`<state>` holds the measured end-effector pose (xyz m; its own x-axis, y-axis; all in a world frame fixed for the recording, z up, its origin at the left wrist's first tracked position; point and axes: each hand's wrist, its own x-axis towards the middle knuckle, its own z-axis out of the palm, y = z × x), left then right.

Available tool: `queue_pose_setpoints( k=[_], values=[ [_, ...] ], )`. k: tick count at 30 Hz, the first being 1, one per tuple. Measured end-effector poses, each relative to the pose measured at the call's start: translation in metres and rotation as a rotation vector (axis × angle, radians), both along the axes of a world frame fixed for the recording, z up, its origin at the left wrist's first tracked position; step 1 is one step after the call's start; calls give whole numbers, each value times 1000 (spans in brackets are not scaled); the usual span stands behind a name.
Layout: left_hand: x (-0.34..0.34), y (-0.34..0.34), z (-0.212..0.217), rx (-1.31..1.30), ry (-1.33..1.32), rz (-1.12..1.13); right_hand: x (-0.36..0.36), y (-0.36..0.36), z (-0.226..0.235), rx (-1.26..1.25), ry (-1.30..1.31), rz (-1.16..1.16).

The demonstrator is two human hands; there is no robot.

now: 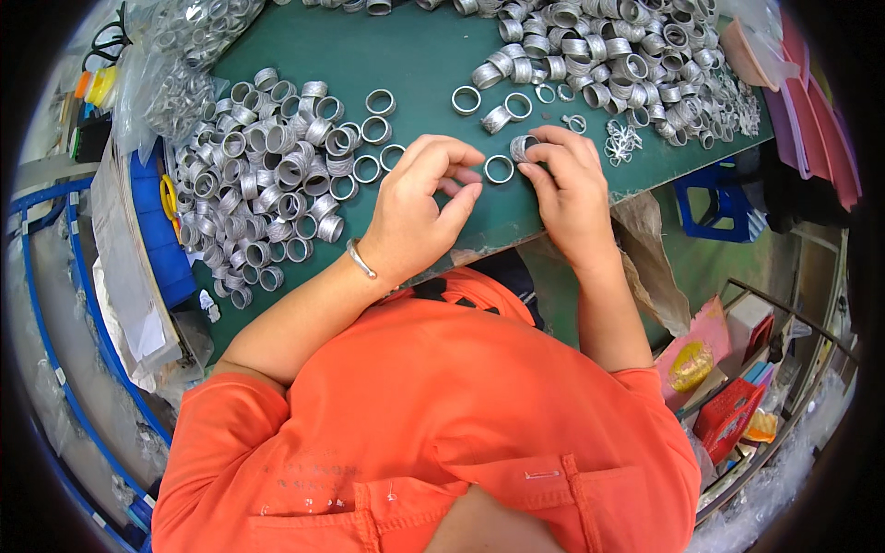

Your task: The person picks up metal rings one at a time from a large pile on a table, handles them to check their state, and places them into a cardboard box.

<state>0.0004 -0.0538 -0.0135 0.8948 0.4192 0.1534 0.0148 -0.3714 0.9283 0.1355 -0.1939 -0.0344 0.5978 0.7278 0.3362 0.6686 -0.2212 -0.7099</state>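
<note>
My right hand [573, 189] pinches a silver metal ring [520, 147] with a ridged outer wall between thumb and fingers, just above the green tabletop. A single ring [499, 156] lies flat between my two hands, close to the left fingertips. My left hand [419, 203] has its fingers bent and the thumb apart, with nothing seen in its grasp. Several rings stand beside it, including a ring [367, 158] near its knuckles. Beyond the hands are a loose ring [455, 94] and a pair of rings [496, 119].
A large heap of rings [267, 166] covers the left of the green table [396, 55]; another heap [599, 55] fills the far right. Small metal pieces [622, 141] lie near the right edge. Plastic bags [175, 92], scissors [109, 41] and a blue bin [159, 230] stand left.
</note>
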Motion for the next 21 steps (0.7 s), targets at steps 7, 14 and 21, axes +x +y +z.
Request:
queue_pose_setpoints(
  k=[7, 14, 21],
  values=[
    [3, -5, 2, -503, 68, -63, -26, -10, 6, 341, 884, 152],
    [5, -7, 0, -628, 32, -89, -32, -11, 2, 474, 815, 203],
    [4, -10, -5, -66, -182, -93, -36, -13, 9, 466, 1001, 215]
  ],
)
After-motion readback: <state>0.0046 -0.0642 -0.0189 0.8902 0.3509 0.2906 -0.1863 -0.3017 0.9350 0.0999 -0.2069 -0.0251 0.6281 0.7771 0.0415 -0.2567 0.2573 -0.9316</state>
